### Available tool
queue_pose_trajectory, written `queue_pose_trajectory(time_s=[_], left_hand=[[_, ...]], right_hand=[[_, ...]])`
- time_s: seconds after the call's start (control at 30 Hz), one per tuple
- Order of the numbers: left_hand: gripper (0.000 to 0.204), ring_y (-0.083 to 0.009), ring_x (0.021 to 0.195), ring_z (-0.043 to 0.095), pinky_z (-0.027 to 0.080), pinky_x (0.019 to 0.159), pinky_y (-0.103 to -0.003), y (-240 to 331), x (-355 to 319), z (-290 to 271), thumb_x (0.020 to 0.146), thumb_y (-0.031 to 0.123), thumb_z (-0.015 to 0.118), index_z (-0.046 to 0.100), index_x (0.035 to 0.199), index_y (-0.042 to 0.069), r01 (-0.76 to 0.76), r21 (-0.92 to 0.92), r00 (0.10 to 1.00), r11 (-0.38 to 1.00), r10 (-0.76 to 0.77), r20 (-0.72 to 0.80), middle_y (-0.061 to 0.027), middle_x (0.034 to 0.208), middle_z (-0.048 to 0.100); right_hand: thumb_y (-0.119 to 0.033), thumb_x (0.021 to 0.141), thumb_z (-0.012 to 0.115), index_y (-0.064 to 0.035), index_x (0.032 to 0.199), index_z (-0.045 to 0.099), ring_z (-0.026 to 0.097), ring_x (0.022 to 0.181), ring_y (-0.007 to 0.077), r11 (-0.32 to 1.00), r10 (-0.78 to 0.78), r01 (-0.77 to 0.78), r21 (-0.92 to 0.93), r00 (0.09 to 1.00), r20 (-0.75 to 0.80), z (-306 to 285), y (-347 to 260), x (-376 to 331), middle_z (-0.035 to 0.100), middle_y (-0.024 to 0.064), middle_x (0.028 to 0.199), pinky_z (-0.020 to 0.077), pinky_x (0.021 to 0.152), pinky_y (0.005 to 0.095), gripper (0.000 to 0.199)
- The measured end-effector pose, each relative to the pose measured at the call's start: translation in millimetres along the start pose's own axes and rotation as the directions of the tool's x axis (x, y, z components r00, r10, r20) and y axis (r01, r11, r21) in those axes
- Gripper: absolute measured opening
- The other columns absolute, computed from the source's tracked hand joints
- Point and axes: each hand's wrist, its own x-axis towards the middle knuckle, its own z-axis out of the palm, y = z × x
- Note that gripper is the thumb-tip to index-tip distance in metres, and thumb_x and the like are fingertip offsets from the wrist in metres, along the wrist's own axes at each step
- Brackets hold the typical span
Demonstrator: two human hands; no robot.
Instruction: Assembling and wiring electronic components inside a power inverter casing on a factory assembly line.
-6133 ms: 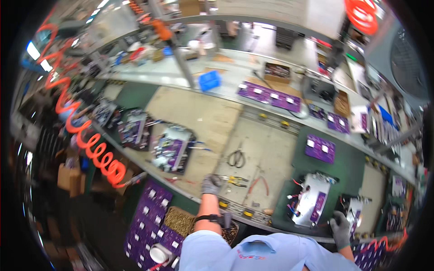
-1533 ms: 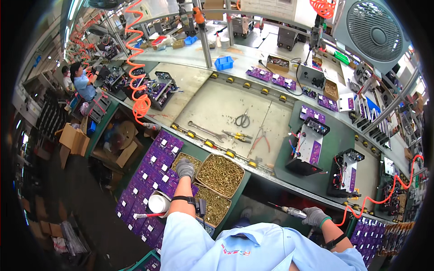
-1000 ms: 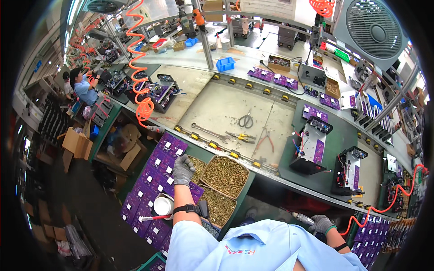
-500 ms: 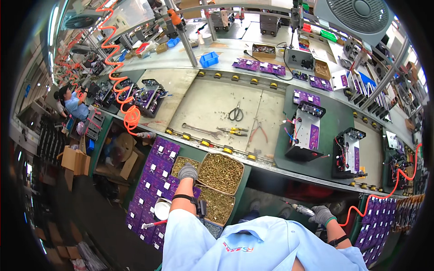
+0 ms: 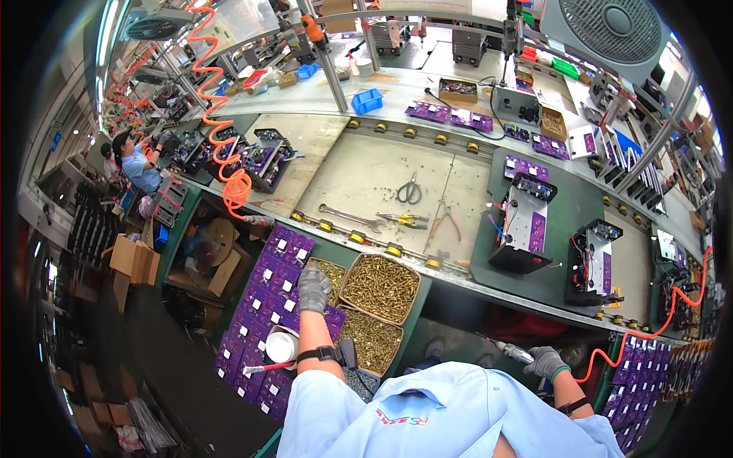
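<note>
Left hand (image 5: 314,287) gloved, fingers curled down over near-left screw tray (image 5: 379,286), apparently gathering screws for fastening. Right hand (image 5: 547,362) closed around powered screwdriver (image 5: 504,351), held low at near-right surface (image 5: 382,179) edge, kept ready.

Screw trays (image 5: 379,287) right of circuit-board tray (image 5: 263,305), scissors (image 5: 410,189) behind.

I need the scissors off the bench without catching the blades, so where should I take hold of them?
Take the scissors by the looped handles at the near end, coming from the person's side of the bench. They lie flat, blades pointing away toward the far rollers, apart from the wrench and pliers.
</note>
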Motion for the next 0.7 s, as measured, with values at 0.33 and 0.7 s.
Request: queue_pose_trajectory(time_s=[0.33,0.7], left_hand=[[0.028,-0.0177,0.054,0.05,0.034,0.042,-0.031,22,-33,24,0.099,0.04,0.051,0.062,0.097,0.014,0.054,-0.237,0.991,0.97,-0.081,-0.103,-0.0014,0.071,0.055],[0.018,-0.0143,0.053,0.053,0.033,0.038,-0.026,16,-14,10,0.098,0.022,0.054,0.059,0.104,0.006,0.189,0.127,0.939,0.974,-0.141,-0.313,-0.0067,0.079,0.062]], right_hand=[[-0.036,0.065,0.082,-0.0074,0.12,0.069,0.07,0.1,0.034,1.0,0.008,-0.008,-0.015,1.0,0.015,-11,-2,-3,0.074,0.0169,0.105,0.0546,0.091,0.0424,0.063],[-0.035,0.065,0.08,-0.0078,0.118,0.07,0.069,0.101,0.0341,1.0,0.012,-0.013,0.019,1.0,0.024,-1,-11,-5,0.073,0.017,0.106,0.0543,0.091,0.042,0.061]])
